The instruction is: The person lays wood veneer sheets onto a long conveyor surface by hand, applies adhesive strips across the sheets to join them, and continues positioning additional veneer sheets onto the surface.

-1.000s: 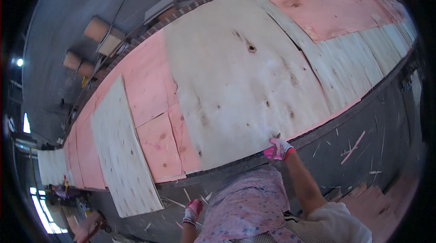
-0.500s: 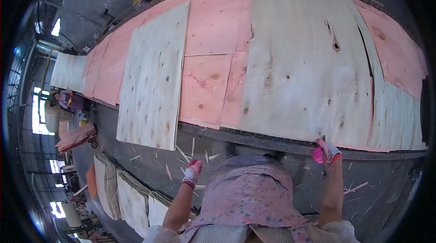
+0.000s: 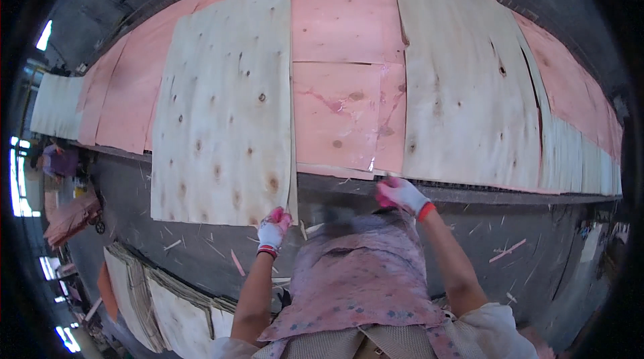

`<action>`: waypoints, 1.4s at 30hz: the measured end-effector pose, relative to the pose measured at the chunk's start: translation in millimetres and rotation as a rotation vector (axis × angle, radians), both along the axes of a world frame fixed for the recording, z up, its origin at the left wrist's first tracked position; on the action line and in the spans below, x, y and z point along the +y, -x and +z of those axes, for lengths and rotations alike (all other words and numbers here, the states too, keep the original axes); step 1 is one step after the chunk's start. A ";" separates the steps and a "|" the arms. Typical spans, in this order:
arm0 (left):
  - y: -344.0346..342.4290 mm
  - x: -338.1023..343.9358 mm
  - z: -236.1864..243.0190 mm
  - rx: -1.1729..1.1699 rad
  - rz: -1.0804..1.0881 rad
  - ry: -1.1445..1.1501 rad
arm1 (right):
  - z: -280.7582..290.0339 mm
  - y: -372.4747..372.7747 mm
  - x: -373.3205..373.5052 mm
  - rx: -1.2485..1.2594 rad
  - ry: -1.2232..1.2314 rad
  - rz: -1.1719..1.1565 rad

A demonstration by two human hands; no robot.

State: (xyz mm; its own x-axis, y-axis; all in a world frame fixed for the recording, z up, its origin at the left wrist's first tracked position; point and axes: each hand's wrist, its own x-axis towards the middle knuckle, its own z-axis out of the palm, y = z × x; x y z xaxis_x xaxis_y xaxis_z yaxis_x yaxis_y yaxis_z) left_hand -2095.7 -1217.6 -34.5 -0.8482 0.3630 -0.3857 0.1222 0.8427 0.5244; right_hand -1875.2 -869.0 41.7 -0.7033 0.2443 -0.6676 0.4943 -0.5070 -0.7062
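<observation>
My left hand (image 3: pixel 274 228), in a white-and-pink glove, is closed on the front right corner of a pale knotted veneer sheet (image 3: pixel 215 111) that overhangs the bench's front edge. My right hand (image 3: pixel 399 194), gloved alike, is closed near that edge, below the seam between pink sheets (image 3: pixel 332 117) and a wide pale sheet (image 3: pixel 469 77); what it holds, if anything, I cannot make out. The pink sheets carry stains and wrinkles. A pink patterned apron (image 3: pixel 355 272) covers my front.
Stacked pale veneer sheets (image 3: pixel 168 298) lie at lower left, near a cart (image 3: pixel 74 218) of pink sheets. A person in purple (image 3: pixel 59 161) is at the far left end of the long bench. Wood slivers (image 3: pixel 510 248) litter the floor. A brick ledge runs behind the bench.
My left hand has risen to the overhanging sheet's corner and taken hold of it. My right hand has moved left along the bench edge. The view has turned toward the left-hand sheet.
</observation>
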 end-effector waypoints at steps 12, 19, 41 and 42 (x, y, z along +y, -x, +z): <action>15.2 21.4 145.3 -0.002 -0.115 -0.375 | 26.0 202.1 -170.8 0.102 0.037 0.156; 17.1 -77.0 126.9 -0.981 0.691 -0.823 | 33.7 186.0 -110.4 0.207 -0.685 -0.145; 167.3 108.1 70.8 -0.649 0.176 -0.989 | 21.5 14.3 98.2 -0.169 -0.370 -0.599; 164.4 101.1 77.8 -0.589 0.173 -0.849 | 17.7 13.2 95.8 -0.193 -0.367 -0.545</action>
State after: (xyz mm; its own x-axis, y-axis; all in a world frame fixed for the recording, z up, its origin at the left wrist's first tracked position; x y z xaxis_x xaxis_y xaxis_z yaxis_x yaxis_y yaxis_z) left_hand -2260.0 -1116.6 43.2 -0.6750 0.5999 -0.4295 -0.4316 0.1511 0.8893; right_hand -1888.3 -773.2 59.4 -0.2925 0.7640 -0.5751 0.3707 -0.4637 -0.8047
